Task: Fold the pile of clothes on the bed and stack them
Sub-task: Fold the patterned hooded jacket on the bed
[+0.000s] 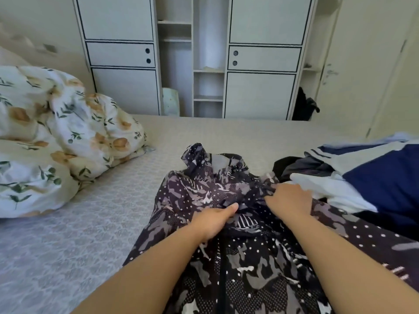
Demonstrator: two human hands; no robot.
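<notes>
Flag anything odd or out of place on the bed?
Nothing damaged or spilled. The patterned garment lies bunched and unfolded under the left hand and right hand, both gripping it. Unfolded clothes are heaped to the right, and a floral duvet is crumpled on the left.

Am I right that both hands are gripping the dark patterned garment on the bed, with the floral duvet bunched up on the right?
Not quite. The head view shows the floral duvet bunched on the left, not the right. The rest holds: the left hand and right hand both grip the dark patterned garment on the bed.
</notes>
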